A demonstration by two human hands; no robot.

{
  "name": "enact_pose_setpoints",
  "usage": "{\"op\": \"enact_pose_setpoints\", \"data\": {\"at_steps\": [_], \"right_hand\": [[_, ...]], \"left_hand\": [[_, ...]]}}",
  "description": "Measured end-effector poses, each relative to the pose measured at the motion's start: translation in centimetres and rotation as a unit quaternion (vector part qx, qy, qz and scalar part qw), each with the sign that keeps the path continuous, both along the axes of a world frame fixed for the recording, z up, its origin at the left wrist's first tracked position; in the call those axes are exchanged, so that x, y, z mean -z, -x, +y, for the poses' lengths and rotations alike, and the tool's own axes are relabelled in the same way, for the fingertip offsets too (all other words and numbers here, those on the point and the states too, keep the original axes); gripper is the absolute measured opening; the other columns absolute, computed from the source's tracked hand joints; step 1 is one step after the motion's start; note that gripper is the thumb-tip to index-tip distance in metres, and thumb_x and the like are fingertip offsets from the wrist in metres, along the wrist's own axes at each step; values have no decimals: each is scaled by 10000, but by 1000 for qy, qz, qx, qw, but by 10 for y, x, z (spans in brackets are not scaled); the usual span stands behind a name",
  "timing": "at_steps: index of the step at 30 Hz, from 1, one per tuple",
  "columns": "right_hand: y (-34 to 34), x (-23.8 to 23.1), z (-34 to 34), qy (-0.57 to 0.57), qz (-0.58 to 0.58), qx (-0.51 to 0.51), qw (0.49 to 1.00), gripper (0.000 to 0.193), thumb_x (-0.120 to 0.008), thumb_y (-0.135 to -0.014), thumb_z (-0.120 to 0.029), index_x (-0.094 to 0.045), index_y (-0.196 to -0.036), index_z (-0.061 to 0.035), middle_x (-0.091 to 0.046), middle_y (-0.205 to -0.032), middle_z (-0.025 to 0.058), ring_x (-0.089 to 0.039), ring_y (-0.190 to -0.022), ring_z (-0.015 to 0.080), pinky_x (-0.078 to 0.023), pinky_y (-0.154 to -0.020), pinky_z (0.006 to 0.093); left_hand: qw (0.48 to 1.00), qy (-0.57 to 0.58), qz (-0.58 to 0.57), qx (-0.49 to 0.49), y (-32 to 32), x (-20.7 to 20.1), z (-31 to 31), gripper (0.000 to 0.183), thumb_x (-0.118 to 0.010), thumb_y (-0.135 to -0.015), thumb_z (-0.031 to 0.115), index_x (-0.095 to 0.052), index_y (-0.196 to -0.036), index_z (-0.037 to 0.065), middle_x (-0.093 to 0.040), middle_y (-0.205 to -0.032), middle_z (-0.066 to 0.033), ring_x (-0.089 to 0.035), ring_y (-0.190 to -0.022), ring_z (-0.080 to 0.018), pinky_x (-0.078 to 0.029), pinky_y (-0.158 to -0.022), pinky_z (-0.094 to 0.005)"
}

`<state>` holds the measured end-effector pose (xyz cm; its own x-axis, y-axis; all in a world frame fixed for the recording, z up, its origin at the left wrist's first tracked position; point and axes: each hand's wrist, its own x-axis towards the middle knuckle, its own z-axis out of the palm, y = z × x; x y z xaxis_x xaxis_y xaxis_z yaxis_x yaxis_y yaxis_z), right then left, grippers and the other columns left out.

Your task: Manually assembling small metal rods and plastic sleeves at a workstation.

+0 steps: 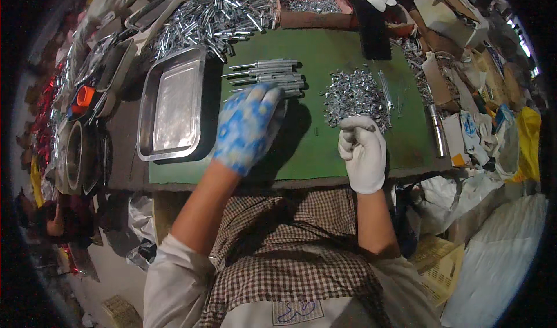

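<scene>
My left hand (246, 128), in a blue-and-white patterned glove, is over the near end of a row of slim silver metal rods (270, 72) on the green mat (313, 154). Its fingers bend down there, and their tips are partly hidden. My right hand (365, 157) wears a white glove and has its fingers curled into a pinch at the near edge of a heap of small silver metal pieces (355, 96). Whatever lies between those fingers is too small to make out. A few thin metal pins (385, 90) lie along the heap's right side.
To the left is a shallow metal tray (171, 104). Behind it spreads a large pile of silver rods (214, 17). A reddish box (316, 19) of small parts stands at the back, beside a black strip (372, 31). A metal cylinder (436, 132) lies along the mat's right edge.
</scene>
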<state>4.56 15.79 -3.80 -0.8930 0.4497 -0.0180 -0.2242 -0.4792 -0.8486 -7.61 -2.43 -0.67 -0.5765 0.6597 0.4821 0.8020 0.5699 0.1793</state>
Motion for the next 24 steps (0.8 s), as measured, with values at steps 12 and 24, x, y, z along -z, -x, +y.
{"op": "enact_pose_setpoints", "data": {"at_steps": [12, 24], "right_hand": [[-55, -25, -12, -238, -152, -100, 954, 317, -389, -986, -186, -571, -1163, 4, -605, -779, 73, -443, -484, 52, -318, -436, 182], [-42, -28, -17, -215, -227, -163, 936, 217, -514, -961, -161, -598, -1070, 6, -604, -710, 23, -547, -582, 86, -446, -537, 244]], "left_hand": [[995, 89, -39, 37, 1, 3, -20, 184, -626, -824, 178, -595, -984, 93, -587, -923, -108, -605, -894, -294, -484, -754, -431], [969, 146, -153, 125, -59, -28, -18, 562, -712, -713, 191, -574, -1258, 174, -582, -904, -64, -616, -779, -263, -509, -629, -378]]}}
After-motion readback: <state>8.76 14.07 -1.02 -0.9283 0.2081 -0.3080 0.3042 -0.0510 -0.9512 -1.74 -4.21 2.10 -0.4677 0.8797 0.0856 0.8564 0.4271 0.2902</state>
